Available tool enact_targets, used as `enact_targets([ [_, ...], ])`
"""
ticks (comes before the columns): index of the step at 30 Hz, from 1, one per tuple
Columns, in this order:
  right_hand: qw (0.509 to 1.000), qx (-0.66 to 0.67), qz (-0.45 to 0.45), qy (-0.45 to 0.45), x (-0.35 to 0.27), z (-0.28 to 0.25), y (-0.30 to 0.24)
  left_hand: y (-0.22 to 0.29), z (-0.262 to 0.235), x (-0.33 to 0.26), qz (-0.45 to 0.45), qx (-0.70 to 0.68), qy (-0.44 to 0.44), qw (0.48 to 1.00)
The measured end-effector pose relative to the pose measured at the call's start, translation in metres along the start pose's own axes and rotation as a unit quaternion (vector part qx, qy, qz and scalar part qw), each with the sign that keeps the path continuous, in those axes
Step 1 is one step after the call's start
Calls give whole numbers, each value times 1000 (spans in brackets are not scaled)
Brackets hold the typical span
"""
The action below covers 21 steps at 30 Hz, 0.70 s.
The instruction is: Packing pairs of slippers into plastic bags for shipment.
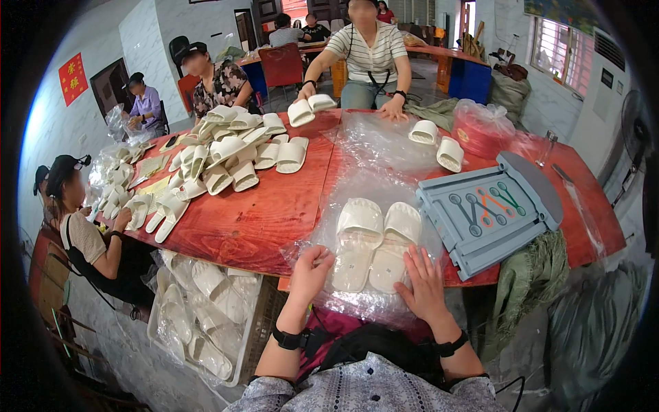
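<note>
A pair of white slippers (pixel 360 221) lies side by side inside a clear plastic bag (pixel 350 305) at the table's near edge, toes pointing away from me. My right hand (pixel 423 285) rests on the bag by the right slipper's heel, fingers stretched out and holding nothing. At the bag's left edge, my left hand (pixel 312 270) has its fingers curled together on the film; the fingertips are partly hidden. More clear bags (pixel 381 141) lie flat beyond the pair.
A heap of white slippers (pixel 230 147) covers the table's left. Two loose slippers (pixel 449 154) lie at right, near a grey plastic stool (pixel 487 209) and a red bundle (pixel 482 125). Bagged slippers fill a crate (pixel 244 350) below. Across, a person (pixel 371 55) holds slippers.
</note>
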State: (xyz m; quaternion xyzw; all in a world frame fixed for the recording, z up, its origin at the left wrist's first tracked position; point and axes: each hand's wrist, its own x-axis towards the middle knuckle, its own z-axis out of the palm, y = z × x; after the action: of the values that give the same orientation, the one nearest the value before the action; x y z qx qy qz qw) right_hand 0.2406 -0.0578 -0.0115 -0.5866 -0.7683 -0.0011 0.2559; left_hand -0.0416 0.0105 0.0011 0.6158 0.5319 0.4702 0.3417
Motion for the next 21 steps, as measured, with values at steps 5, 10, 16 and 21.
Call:
enact_targets([
  [5, 1000, 0, 2, -3, 0, 0, 3, 4, 12, 3, -179, -307, -62, 933],
  [10, 1000, -11, -1, -10, 0, -2, 1, 22, 26, 1, -181, -287, -106, 935],
  [16, 1000, -6, 0, -9, -1, -5, 0, 15, 27, -7, -230, -318, -102, 914],
  [21, 999, 33, -18, 16, -4, -9, -1, 8, 24, -19, -193, -387, -86, 897],
])
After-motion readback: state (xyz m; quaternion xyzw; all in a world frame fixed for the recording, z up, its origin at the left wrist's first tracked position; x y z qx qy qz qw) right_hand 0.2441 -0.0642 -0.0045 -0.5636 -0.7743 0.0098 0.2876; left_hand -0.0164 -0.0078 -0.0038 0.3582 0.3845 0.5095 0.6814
